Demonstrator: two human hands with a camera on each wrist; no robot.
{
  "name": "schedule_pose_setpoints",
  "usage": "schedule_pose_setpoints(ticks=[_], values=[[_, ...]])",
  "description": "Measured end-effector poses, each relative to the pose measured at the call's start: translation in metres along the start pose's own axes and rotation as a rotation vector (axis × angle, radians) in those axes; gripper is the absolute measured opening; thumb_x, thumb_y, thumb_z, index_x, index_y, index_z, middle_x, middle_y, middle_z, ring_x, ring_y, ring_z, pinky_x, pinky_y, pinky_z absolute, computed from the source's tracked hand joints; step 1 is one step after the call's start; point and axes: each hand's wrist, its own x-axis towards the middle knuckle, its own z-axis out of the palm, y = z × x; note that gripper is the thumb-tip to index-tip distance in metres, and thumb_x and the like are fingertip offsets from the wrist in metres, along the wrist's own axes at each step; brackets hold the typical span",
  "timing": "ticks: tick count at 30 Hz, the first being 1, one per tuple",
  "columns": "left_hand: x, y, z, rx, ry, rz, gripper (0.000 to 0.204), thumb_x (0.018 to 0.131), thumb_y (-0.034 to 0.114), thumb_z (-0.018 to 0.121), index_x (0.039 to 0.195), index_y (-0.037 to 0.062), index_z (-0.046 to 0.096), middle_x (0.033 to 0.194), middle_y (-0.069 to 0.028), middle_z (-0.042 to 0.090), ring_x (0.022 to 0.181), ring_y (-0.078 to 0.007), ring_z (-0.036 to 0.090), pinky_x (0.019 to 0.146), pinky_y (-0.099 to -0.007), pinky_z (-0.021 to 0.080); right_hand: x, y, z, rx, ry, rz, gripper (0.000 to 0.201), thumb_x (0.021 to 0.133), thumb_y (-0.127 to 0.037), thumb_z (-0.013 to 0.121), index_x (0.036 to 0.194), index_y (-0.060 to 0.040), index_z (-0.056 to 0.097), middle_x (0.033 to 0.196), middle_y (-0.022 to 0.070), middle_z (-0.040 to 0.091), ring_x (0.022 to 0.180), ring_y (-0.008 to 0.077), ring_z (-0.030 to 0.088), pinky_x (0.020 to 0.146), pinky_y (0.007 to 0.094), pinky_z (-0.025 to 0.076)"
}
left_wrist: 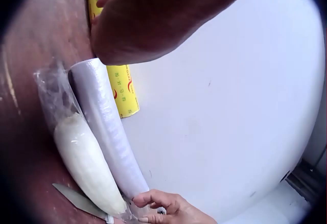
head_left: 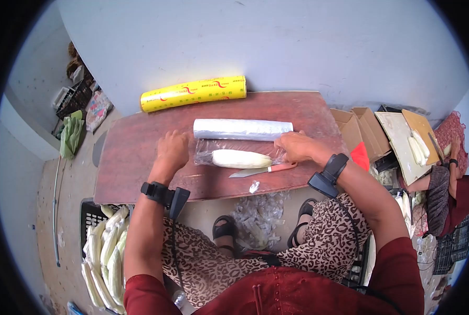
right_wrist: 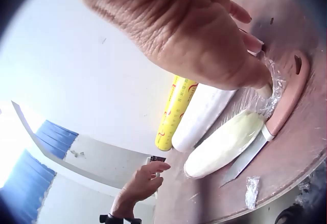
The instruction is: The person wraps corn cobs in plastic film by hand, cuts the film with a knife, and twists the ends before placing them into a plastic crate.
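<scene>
A pale, tapered vegetable (head_left: 241, 158) lies on the brown table, covered by clear plastic film (head_left: 205, 147) that spreads past its left end. Just behind it is a white roll of cling film (head_left: 243, 129). My right hand (head_left: 296, 147) is at the right end of both, pinching the gathered film (right_wrist: 277, 88) between thumb and fingers. To the left of the roll, my left hand (head_left: 173, 150) hovers with loosely bent fingers and holds nothing. A knife (right_wrist: 245, 157) with an orange handle lies in front of the vegetable, its handle under my right hand's side.
A yellow printed roll (head_left: 193, 94) lies at the table's back edge against the wall. A scrap of film (head_left: 254, 186) sits near the front edge. Crates with pale vegetables (head_left: 106, 247) stand by the legs. Crumpled film (head_left: 258, 218) covers the floor between the feet. Another person's arm shows at far right.
</scene>
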Motion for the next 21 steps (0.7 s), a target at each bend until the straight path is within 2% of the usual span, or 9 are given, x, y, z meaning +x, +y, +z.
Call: schedule_pose_setpoints(ticks=[1,3,5,6,8,9,13,16,21], values=[[-0.001,0.008,-0.004,-0.083,0.115,0.033,0.023,0.083,0.008,0.057,0.104,0.0057,0.066,0.105,-0.0140,0.064,0.103,-0.0301,0.061,0.084,-0.0453,0.050,0.000,-0.002,-0.003,0.065,0.002,-0.021,0.029,0.075,-0.005,0.068,0.103,-0.0030,0.063,0.105,0.0159,0.067,0.105,0.0339,0.061,0.086,0.0509,0.044],[-0.003,0.033,-0.009,-0.301,0.179,0.165,0.017,0.081,0.009,0.058,0.097,0.0032,0.063,0.103,-0.0156,0.062,0.099,-0.0325,0.060,0.083,-0.0424,0.051,0.002,-0.009,-0.006,0.194,0.004,-0.064,0.026,0.075,-0.006,0.071,0.099,-0.0015,0.064,0.101,0.0161,0.067,0.100,0.0343,0.063,0.082,0.0449,0.048],[-0.012,0.057,-0.010,-0.469,0.137,0.302,0.015,0.081,0.010,0.059,0.095,0.0030,0.061,0.102,-0.0161,0.060,0.097,-0.0332,0.059,0.084,-0.0420,0.051,0.001,-0.018,-0.002,0.300,-0.176,-0.126,0.027,0.077,-0.010,0.071,0.101,-0.0009,0.063,0.103,0.0174,0.066,0.102,0.0333,0.061,0.084,0.0416,0.047],[-0.013,0.063,-0.004,-0.441,0.104,0.346,0.017,0.081,0.010,0.060,0.096,0.0024,0.060,0.102,-0.0163,0.060,0.098,-0.0346,0.059,0.085,-0.0426,0.050,-0.001,-0.021,0.002,0.354,-0.267,-0.153,0.028,0.078,-0.011,0.071,0.102,-0.0006,0.063,0.105,0.0181,0.065,0.103,0.0327,0.060,0.086,0.0400,0.047],[-0.011,0.070,0.012,-0.384,0.040,0.442,0.022,0.080,0.009,0.063,0.100,0.0013,0.057,0.103,-0.0167,0.059,0.101,-0.0372,0.057,0.086,-0.0438,0.049,-0.007,-0.025,0.010,0.169,-0.216,-0.215,0.027,0.078,-0.012,0.071,0.101,-0.0005,0.062,0.103,0.0176,0.063,0.104,0.0338,0.059,0.086,0.0413,0.046],[-0.010,0.070,0.016,-0.378,0.053,0.446,0.023,0.080,0.009,0.063,0.101,0.0012,0.057,0.103,-0.0164,0.059,0.102,-0.0369,0.057,0.086,-0.0438,0.049,-0.011,-0.027,0.013,0.076,-0.188,-0.244,0.027,0.078,-0.012,0.072,0.100,-0.0004,0.061,0.102,0.0173,0.062,0.104,0.0343,0.058,0.087,0.0420,0.046],[-0.006,0.068,0.023,-0.347,0.081,0.460,0.029,0.079,0.010,0.063,0.106,0.0015,0.055,0.104,-0.0155,0.058,0.102,-0.0362,0.056,0.086,-0.0434,0.049,-0.010,-0.011,0.046,-0.157,-0.024,-0.205,0.031,0.082,-0.015,0.069,0.109,-0.0034,0.058,0.112,0.0162,0.058,0.114,0.0358,0.054,0.092,0.0567,0.040],[-0.006,0.073,0.023,-0.344,0.107,0.437,0.028,0.078,0.011,0.064,0.104,0.0032,0.056,0.103,-0.0129,0.059,0.103,-0.0335,0.056,0.085,-0.0426,0.049,-0.014,-0.013,0.053,-0.168,0.068,-0.227,0.028,0.082,-0.014,0.068,0.107,-0.0048,0.057,0.109,0.0168,0.058,0.112,0.0353,0.054,0.095,0.0533,0.039],[-0.008,0.086,0.019,-0.171,0.158,0.401,0.027,0.078,0.011,0.064,0.104,0.0066,0.057,0.102,-0.0100,0.059,0.101,-0.0287,0.057,0.085,-0.0408,0.044,-0.012,-0.008,0.054,-0.185,0.034,-0.279,0.016,0.088,-0.013,0.055,0.103,-0.0054,0.056,0.110,0.0167,0.058,0.110,0.0334,0.054,0.091,0.0503,0.040]])
